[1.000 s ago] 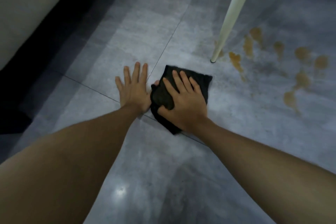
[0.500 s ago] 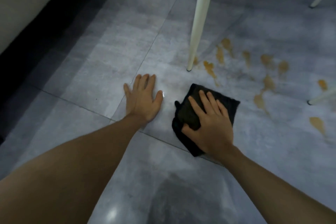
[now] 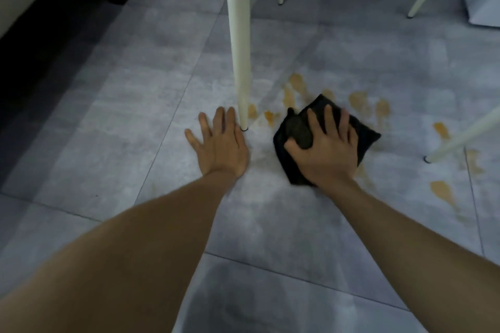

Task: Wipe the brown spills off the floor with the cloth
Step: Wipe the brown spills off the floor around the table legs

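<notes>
The cloth (image 3: 366,136), black and bunched, lies on the grey tiled floor (image 3: 135,116) among the brown spills (image 3: 357,101), to the right of a white furniture leg (image 3: 239,48). The right hand (image 3: 324,154) presses flat on it with fingers spread. The left hand (image 3: 219,146) rests palm-down with fingers spread on the tile, its fingertips just beside the leg's foot.

The cloth (image 3: 327,140) is black; the spills (image 3: 357,101) are amber-brown blotches and streaks. The floor (image 3: 135,116) is mottled grey tile with thin dark seams; the furniture legs (image 3: 239,48) are cream-white with black feet.
</notes>
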{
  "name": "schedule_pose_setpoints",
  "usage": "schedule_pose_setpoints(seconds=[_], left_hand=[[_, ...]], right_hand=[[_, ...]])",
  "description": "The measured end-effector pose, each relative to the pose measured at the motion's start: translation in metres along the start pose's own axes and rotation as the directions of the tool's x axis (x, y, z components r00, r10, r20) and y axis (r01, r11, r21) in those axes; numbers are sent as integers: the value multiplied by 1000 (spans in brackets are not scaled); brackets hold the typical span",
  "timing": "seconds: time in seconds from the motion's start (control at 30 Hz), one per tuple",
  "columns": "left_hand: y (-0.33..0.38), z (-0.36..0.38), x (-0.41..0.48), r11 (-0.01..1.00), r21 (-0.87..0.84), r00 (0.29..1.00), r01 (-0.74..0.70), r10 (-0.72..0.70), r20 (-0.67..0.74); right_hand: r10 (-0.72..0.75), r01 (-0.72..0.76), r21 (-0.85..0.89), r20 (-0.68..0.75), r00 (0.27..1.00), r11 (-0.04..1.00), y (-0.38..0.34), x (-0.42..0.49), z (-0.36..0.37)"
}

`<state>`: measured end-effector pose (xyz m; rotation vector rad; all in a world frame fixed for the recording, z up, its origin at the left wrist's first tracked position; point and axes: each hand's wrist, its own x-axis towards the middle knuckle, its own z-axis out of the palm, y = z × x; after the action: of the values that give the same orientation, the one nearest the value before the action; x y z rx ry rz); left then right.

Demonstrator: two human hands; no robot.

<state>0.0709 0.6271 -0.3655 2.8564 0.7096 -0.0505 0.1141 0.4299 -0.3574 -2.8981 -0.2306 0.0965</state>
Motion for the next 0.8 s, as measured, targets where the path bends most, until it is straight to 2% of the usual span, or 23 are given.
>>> schedule_pose_setpoints(seconds=[0.1, 0.2, 0.27, 0.3, 0.37, 0.47, 0.5, 0.6, 0.67, 0.73, 0.8], left_hand=[[2, 2, 4, 1000, -16, 1000, 15, -15, 6], [1, 4, 8, 999, -34, 999, 36, -36, 14], [0, 6, 8, 999, -35, 999, 35, -34, 16], [0, 6, 8, 999, -30, 999, 33, -33, 15], [0, 6, 9, 999, -38, 999, 39, -38, 21], [0, 6, 8, 998, -44, 999, 34, -33, 9], [0, 6, 8, 998, -47, 999, 30, -29, 15], [-2, 5, 9, 999, -36, 999, 24, -23, 32], [-1, 6, 8, 998, -54, 999, 25, -23, 32], [-1, 6, 8, 998, -63, 1000, 22, -20, 20], [-1, 6, 8, 998, -62, 1000, 17, -15, 20]], right_hand=[[78, -78, 10, 23, 997, 997, -27, 51, 3], [-93, 93, 20, 9, 996, 995, -47, 51, 13], [-174, 178, 41, -79, 982, 983, -39, 36, 16], [-169, 173, 42, -93, 981, 984, -32, 36, 15], [-97, 97, 16, -17, 995, 995, -27, 54, 9], [63, -63, 39, -2, 998, 997, -60, 97, 9], [61, -61, 43, -4, 998, 997, -76, 106, 11], [-176, 176, 10, 60, 983, 984, -97, 100, 18], [-281, 278, 54, 58, 958, 959, -78, 92, 15], [-235, 232, 70, 31, 972, 970, -58, 99, 10], [-92, 91, 57, 20, 996, 994, -60, 114, 10]])
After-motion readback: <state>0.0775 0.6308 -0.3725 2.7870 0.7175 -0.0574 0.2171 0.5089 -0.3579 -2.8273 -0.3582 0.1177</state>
